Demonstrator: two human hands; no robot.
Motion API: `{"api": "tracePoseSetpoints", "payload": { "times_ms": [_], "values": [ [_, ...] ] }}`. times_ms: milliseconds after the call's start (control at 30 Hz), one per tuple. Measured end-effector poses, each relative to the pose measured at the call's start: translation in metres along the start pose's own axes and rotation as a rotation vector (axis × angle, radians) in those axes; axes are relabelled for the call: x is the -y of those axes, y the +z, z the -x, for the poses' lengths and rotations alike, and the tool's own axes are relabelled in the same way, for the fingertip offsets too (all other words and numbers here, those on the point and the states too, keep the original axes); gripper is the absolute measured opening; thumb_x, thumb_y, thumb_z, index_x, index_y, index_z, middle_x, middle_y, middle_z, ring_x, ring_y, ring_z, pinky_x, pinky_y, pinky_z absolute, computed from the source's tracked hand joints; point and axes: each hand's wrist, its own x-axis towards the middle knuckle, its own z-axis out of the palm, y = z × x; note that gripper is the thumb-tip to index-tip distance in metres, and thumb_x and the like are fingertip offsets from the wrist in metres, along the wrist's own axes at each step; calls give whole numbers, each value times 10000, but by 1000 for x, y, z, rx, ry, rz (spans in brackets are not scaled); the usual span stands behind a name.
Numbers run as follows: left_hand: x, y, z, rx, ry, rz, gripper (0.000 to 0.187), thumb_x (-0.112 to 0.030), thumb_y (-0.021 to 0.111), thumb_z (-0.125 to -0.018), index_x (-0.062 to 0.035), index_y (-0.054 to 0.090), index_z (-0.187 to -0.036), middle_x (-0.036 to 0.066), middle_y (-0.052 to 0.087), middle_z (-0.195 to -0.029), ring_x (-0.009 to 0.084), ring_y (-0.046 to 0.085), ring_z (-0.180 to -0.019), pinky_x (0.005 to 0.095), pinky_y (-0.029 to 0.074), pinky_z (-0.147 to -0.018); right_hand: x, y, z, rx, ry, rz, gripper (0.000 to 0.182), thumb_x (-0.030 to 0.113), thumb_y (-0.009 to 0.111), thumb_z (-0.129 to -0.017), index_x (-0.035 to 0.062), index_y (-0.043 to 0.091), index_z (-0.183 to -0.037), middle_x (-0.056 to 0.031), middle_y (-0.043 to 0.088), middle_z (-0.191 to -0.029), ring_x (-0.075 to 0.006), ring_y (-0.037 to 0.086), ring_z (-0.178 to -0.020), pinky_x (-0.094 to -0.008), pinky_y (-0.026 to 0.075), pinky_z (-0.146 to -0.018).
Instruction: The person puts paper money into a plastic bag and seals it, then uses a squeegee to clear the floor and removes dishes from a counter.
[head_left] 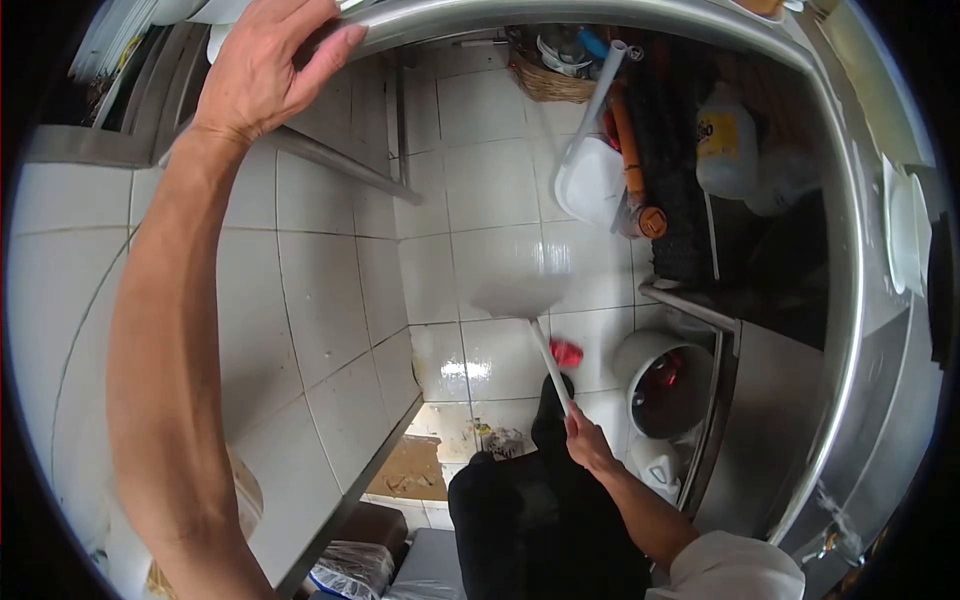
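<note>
My left hand [270, 70] reaches up to the rounded metal counter edge [440, 15], fingers curled over it and thumb along the near side. The fingertips are partly cut off by the frame. Low in the middle, my right hand [587, 440] is closed round the pale handle of a broom [545, 355]. The broom's wide head is smeared by motion and sits low over the white tiled floor [490, 190]. Beside the handle, near my dark shoe [552, 410], lies a small red thing [566, 353], also blurred.
A white long-handled dustpan [590, 185] stands by an orange tube [627, 150]. A wicker basket [550, 82] is at the back. Under the right counter are a jug [725, 150] and a bucket [640, 365]. Brown wet cardboard [405, 468] lies lower left by the tiled wall [320, 290].
</note>
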Motion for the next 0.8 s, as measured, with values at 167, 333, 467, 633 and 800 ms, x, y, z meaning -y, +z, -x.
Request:
{"api": "tracePoseSetpoints", "payload": {
  "times_ms": [167,333,467,633,800],
  "values": [
    [9,32,11,-250,59,47,133,-117,644,-880,8,601,-892,132,574,-844,289,560,-803,341,455,-752,111,-47,-220,-100,-269,129,496,222,421,-973,146,337,-1456,-278,646,-922,-465,626,-811,-562,487,-723],
    [31,37,33,-289,-140,13,244,-223,663,-913,16,665,-962,93,642,-831,145,596,-742,255,475,-713,126,-41,-503,-536,-761,155,453,182,392,-955,106,431,-1400,-214,674,-897,-424,644,-756,-509,519,-686],
    [63,30,39,-424,102,-253,231,-196,660,-901,26,670,-963,19,639,-813,76,562,-711,188,446,-663,43,65,-286,-96,-48,103,508,250,396,-990,178,280,-1479,-246,655,-1018,-437,638,-890,-489,517,-771],
    [34,54,31,-659,-321,274,151,-143,638,-887,7,661,-889,-16,589,-742,48,513,-686,175,397,-634,103,46,-65,13,112,-290,455,241,453,-1015,130,375,-1449,-247,549,-1304,-333,533,-1234,-374,418,-1016],
    [14,45,23,-473,-565,241,209,-198,665,-886,-43,635,-749,-70,510,-655,13,429,-622,160,312,-567,169,28,-236,-243,-220,-311,477,254,411,-1011,176,328,-1473,-301,624,-1077,-459,599,-1030,-450,494,-871]
  ]
}}
